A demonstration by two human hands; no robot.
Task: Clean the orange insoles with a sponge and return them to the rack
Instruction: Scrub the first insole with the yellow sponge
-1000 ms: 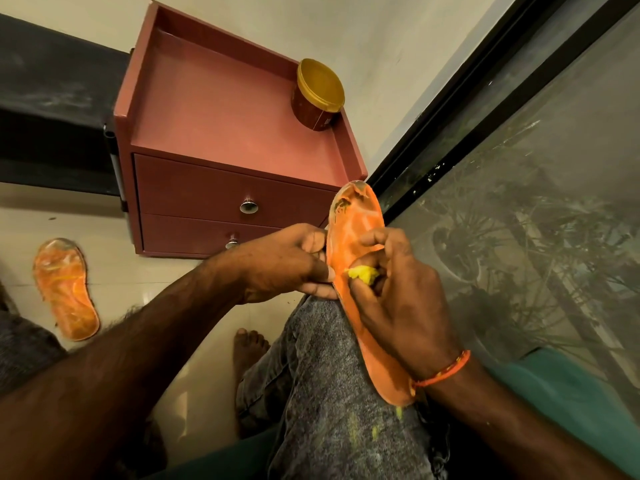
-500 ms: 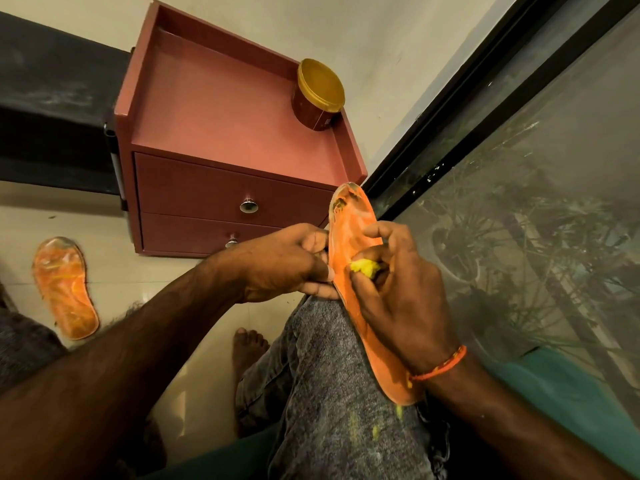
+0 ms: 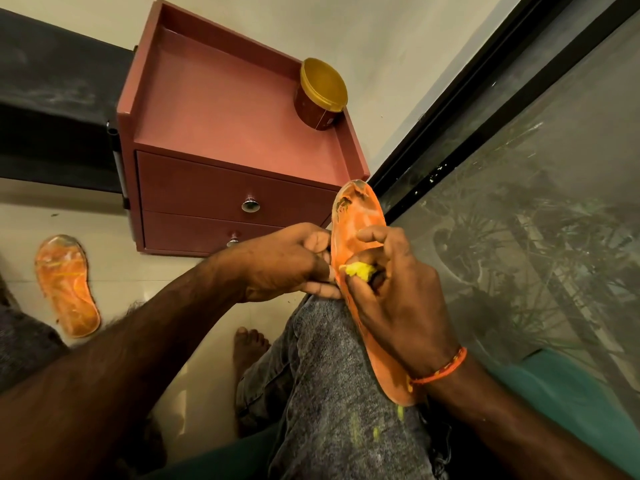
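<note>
Dim, warm light; edges bent, perhaps slightly soft.

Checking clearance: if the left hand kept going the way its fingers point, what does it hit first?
The left hand points right, and its fingers already grip the edge of the held insole, so that comes first. Just past it sit the sponge and right hand; depth beyond is unclear.

Streaked orange foam insole (image 3: pixel 360 223) with dark blotches at its toe — bright yellow sponge scrap (image 3: pixel 360 270) on it. Beside it: mottled grey denim trouser leg (image 3: pixel 329 375), yellow-flecked; reddish-brown two-drawer cabinet (image 3: pixel 225 133) — gold-lidded brown jar (image 3: pixel 320 95).
</note>
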